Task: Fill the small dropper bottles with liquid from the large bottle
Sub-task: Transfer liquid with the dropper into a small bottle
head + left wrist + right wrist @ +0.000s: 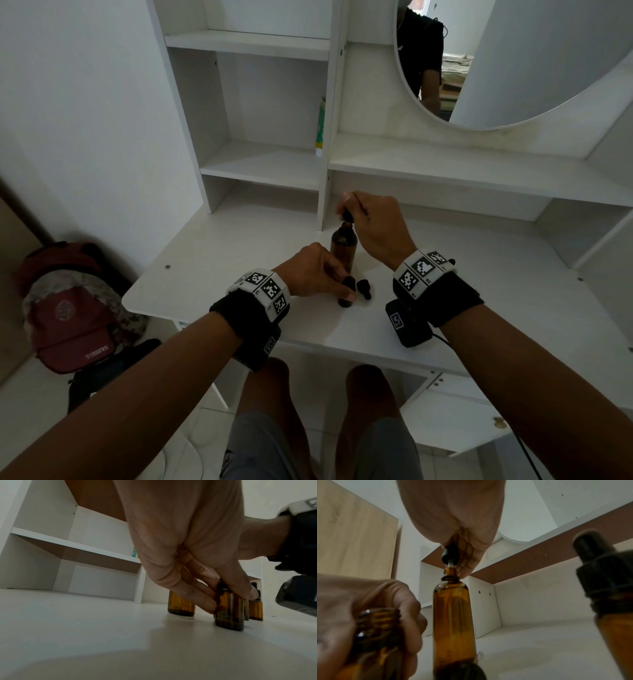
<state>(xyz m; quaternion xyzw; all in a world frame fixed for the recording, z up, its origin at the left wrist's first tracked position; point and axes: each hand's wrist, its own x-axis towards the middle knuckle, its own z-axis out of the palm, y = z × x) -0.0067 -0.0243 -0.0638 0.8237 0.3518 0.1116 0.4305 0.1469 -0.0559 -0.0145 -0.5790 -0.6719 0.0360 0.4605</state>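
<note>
A tall amber large bottle [344, 248] [453, 615] stands uncapped on the white desk [479, 308]. My right hand [347, 210] [452, 561] pinches a black dropper [449, 554] by its bulb, its glass tip inside the large bottle's neck. Nearer me, my left hand [346, 287] [231, 601] grips an open small amber bottle [229, 609] [378, 622] standing on the desk. A second small bottle [363, 289] [256, 608] [607, 588] with its black dropper cap on stands just to the right of it.
White shelves [260, 164] and a long shelf board [479, 171] rise behind the bottles, with a round mirror [479, 68] above. A green tube [320, 130] leans in a shelf compartment. A red cap on a bag [68, 315] lies left of the desk.
</note>
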